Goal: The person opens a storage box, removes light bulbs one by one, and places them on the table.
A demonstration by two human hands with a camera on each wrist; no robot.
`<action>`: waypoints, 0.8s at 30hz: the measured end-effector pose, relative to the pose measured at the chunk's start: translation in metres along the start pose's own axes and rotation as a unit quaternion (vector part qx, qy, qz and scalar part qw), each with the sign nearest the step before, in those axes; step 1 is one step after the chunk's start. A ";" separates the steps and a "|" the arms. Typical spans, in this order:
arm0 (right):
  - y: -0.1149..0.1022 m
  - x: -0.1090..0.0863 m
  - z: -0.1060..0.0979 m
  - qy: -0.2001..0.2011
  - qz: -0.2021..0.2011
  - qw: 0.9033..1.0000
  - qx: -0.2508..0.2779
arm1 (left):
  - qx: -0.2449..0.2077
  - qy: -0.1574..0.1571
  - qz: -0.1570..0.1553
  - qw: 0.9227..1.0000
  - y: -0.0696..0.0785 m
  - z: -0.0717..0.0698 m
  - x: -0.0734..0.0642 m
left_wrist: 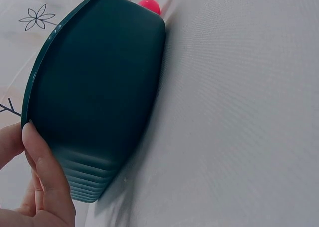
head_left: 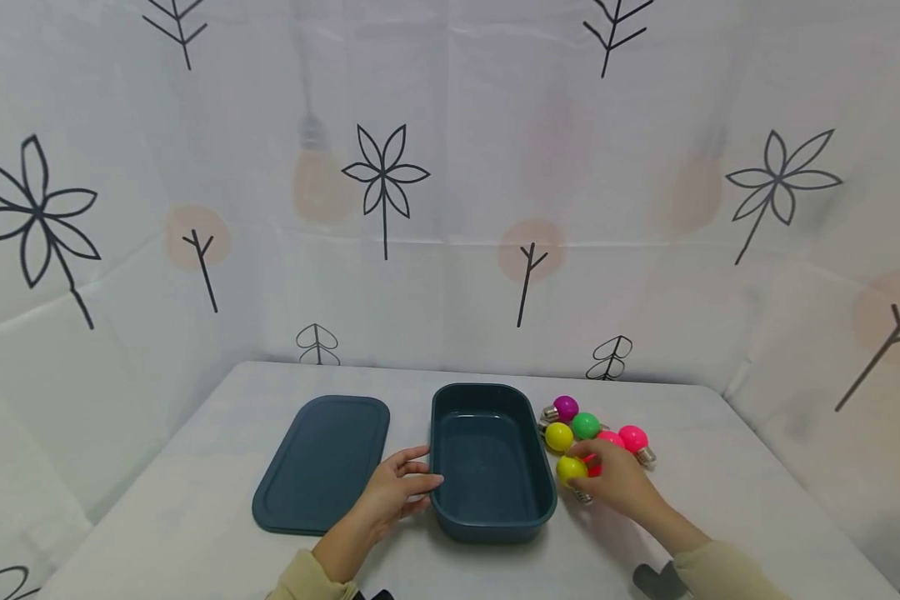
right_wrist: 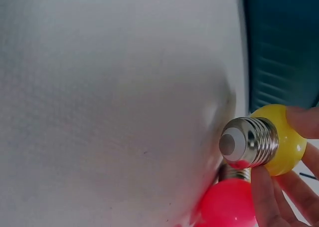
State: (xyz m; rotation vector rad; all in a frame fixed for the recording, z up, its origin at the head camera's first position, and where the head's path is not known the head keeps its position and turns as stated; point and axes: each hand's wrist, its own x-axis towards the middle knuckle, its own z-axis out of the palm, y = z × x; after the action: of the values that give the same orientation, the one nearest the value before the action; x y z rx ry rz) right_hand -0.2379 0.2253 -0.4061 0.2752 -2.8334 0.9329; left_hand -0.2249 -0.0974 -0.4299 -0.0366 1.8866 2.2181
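Note:
My right hand point(head_left: 621, 482) pinches a yellow light bulb point(right_wrist: 285, 146) between thumb and fingers, just right of a dark teal container point(head_left: 491, 533). In the right wrist view the bulb's silver screw base points away from the fingers, and a pink bulb point(right_wrist: 228, 203) lies close below it. At the container's left side, my left hand point(head_left: 393, 493) grips the rim, with the thumb and a finger on it in the left wrist view. Nothing lies inside the container in the head view. My right fingers partly hide the pink and red bulbs behind them.
A flat dark teal lid point(head_left: 324, 467) lies left of the container. Right of it are several bulbs, among them a purple bulb point(head_left: 566, 407), a green bulb point(head_left: 586, 426) and another yellow bulb point(head_left: 558, 437). A patterned white cloth point(head_left: 450, 292) hangs behind the table.

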 end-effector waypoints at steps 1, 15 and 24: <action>0.000 0.000 0.000 -0.001 0.002 1.000 -0.003 | 0.000 0.000 0.000 1.000 0.000 0.000 0.000; 0.002 0.001 0.001 0.002 0.010 1.000 -0.013 | 0.002 0.003 -0.001 1.000 0.001 0.002 -0.002; 0.005 0.006 -0.014 -0.008 0.041 0.999 0.024 | 0.016 0.002 -0.002 1.000 0.003 -0.002 -0.004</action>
State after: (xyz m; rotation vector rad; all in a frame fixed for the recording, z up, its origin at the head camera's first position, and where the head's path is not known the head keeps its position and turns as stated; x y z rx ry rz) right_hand -0.2436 0.2364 -0.3968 0.1743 -2.8581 1.0211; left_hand -0.2221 -0.1009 -0.4262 -0.0393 1.9218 2.1878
